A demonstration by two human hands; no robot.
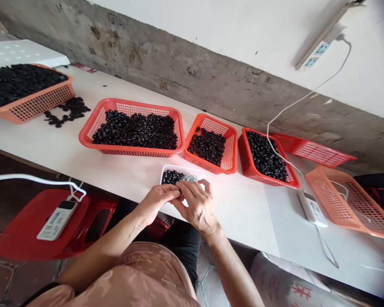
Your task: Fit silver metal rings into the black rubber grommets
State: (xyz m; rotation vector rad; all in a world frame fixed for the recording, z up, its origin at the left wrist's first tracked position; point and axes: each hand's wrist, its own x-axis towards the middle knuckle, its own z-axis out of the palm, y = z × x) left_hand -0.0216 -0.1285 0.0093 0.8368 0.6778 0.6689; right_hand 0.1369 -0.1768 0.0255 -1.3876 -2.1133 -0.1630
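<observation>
My left hand [156, 203] and my right hand [196, 205] meet fingertip to fingertip over the front edge of the table. Between them is a small black piece [180, 193], mostly covered by the fingers. The left thumb and forefinger pinch it from one side. The right fingers are curled over its other side, and whether they hold a second, smaller part is hidden. Just behind the hands is a small white tray [163, 169], partly covered by them. It has small round black pieces [172, 176] on its left and tiny silvery metal parts [189, 177] on its right.
Red baskets [131, 150] of black ring-like pieces line the white table [128, 172]. An orange basket [41, 102] of black parts stands far left. At right, a white cable [283, 111] crosses a basket near a power strip [312, 209]. A red stool [28, 226] holds another strip [57, 221].
</observation>
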